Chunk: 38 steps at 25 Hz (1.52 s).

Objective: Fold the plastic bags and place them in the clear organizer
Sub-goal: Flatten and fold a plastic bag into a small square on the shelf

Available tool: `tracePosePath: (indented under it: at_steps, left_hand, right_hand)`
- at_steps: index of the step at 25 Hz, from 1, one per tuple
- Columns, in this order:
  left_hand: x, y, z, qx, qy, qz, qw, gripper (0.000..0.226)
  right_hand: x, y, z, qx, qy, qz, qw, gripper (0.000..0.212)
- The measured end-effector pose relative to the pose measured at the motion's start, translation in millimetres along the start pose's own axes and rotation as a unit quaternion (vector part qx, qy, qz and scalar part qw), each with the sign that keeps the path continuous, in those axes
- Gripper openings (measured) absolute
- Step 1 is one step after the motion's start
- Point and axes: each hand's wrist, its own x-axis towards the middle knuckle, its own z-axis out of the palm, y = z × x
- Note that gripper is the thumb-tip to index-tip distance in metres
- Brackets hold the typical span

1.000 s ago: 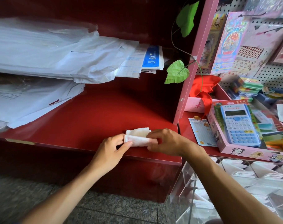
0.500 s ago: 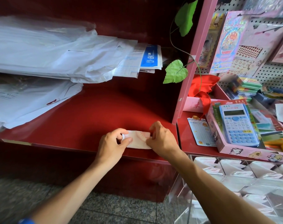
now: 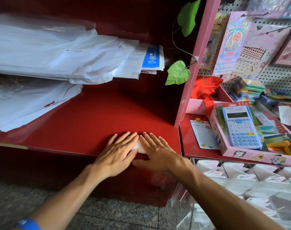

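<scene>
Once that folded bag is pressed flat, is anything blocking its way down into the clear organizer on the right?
Nothing visible does. Both the left hand and right hand press the folded bag on the red shelf; the clear organizer sits lower right, open-topped.

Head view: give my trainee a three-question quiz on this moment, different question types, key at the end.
1. True or false: both hands press flat on the bag.
2. The organizer sits: A) left of the hands B) lower right C) on the upper shelf.
3. Fill in: the bag lies on the red ____.

Key:
1. True: left hand and right hand lie with straight fingers over it.
2. B
3. shelf
</scene>
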Motion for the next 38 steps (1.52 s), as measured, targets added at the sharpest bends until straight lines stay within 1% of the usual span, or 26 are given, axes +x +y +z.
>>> tracePosePath:
  at_steps: [1,2,3,4,5,6,8,9,10,12,13,14,16,18,19,20,22,23,24,25,27,28,29,31,34,38]
  left_hand:
    - [-1.8,-0.2,-2.7,0.004,-0.041,0.014,0.999,0.077]
    - [-3.1,1.7,-4.5,0.029,-0.059,0.027,0.997,0.080]
    - [-4.5,1.6,-4.2,0.061,-0.059,0.038,0.996,0.084]
    - [-5.4,0.8,-3.3,0.097,-0.049,0.055,0.993,0.085]
    - [-5.5,4.0,-3.4,0.123,-0.025,0.080,0.989,0.083]
    - [-4.2,9.1,-2.3,0.129,0.005,0.111,0.985,0.075]
    - [1.2,25.8,-2.1,0.083,0.061,0.152,0.983,0.041]
    - [2.9,39.6,-3.5,0.035,0.081,0.151,0.985,0.032]
    - [3.9,56.8,-5.0,-0.020,0.101,0.141,0.985,0.033]
    - [7.1,90.6,-10.0,-0.145,0.122,0.082,0.978,0.033]
    - [9.3,106.9,-10.5,-0.201,0.119,0.063,0.970,0.035]
    - [9.9,121.9,-10.1,-0.243,0.111,0.069,0.961,0.038]
    - [10.0,150.6,-5.5,-0.300,0.084,0.110,0.944,0.042]
    - [10.1,175.2,4.3,-0.323,0.045,0.144,0.934,0.036]
    - [10.2,183.6,10.7,-0.316,0.034,0.151,0.936,0.032]
    - [9.4,187.9,17.0,-0.287,0.048,0.163,0.943,0.030]
    - [11.1,186.9,31.4,-0.137,0.125,0.198,0.963,0.037]
    - [13.5,184.7,38.1,-0.054,0.145,0.203,0.967,0.044]
    - [15.6,182.6,42.6,0.005,0.132,0.182,0.974,0.053]
    - [17.7,179.9,45.4,0.036,0.093,0.144,0.984,0.063]
    - [22.2,172.3,50.3,0.050,-0.012,0.067,0.996,0.083]
    - [23.7,167.6,51.7,0.047,-0.053,0.053,0.996,0.092]
    - [24.2,163.7,51.3,0.043,-0.074,0.053,0.995,0.099]
    - [25.1,159.7,50.7,0.033,-0.077,0.066,0.994,0.111]
    - [26.7,160.6,50.9,0.044,-0.072,0.071,0.994,0.114]
    - [29.5,164.9,49.2,0.028,-0.052,0.073,0.996,0.101]
  right_hand:
    - [-3.0,3.2,-1.8,-0.025,-0.005,-0.011,1.000,0.101]
    - [-6.4,5.0,-3.0,-0.048,-0.003,-0.022,0.999,0.102]
    - [-8.5,6.5,-4.1,-0.062,0.006,-0.034,0.997,0.099]
    - [-11.0,8.0,-6.1,-0.056,0.021,-0.044,0.997,0.091]
    - [-16.2,10.3,-9.2,-0.035,0.040,-0.055,0.997,0.078]
    - [-23.9,14.5,-14.4,-0.009,0.073,-0.070,0.995,0.061]
    - [-46.1,24.7,-28.3,0.054,0.141,-0.076,0.986,0.028]
    - [-61.2,30.4,-36.3,0.099,0.162,-0.072,0.979,0.019]
    - [-77.4,37.9,-43.8,0.158,0.179,-0.066,0.969,0.013]
    - [-108.1,53.0,-56.5,0.297,0.214,-0.056,0.929,0.003]
    - [-125.0,61.1,-59.6,0.351,0.240,-0.041,0.904,0.008]
    - [-142.6,68.8,-59.8,0.386,0.265,-0.028,0.883,0.015]
    - [-174.6,85.6,-52.0,0.417,0.305,0.005,0.857,0.012]
    - [-203.5,104.8,-39.7,0.427,0.344,0.054,0.835,0.010]
    - [-218.2,117.2,-33.4,0.436,0.360,0.078,0.821,0.011]
    - [-232.6,129.8,-28.0,0.449,0.370,0.096,0.808,0.009]
    - [-263.3,155.9,-18.5,0.457,0.384,0.125,0.793,0.005]
    - [-278.7,170.2,-13.5,0.443,0.391,0.148,0.794,0.005]
    - [-292.6,185.2,-8.3,0.415,0.398,0.177,0.799,0.008]
    - [-304.6,200.6,-2.8,0.377,0.405,0.206,0.807,0.011]
    - [-321.2,226.1,6.2,0.283,0.397,0.252,0.836,0.019]
    - [-324.8,234.8,11.0,0.240,0.380,0.266,0.853,0.023]
    - [-325.7,240.4,16.3,0.206,0.362,0.276,0.866,0.024]
    - [-322.6,246.9,31.0,0.159,0.328,0.284,0.887,0.024]
    - [-308.7,253.2,56.9,0.113,0.296,0.282,0.906,0.018]
    - [-296.3,258.6,77.6,0.097,0.302,0.325,0.891,0.019]
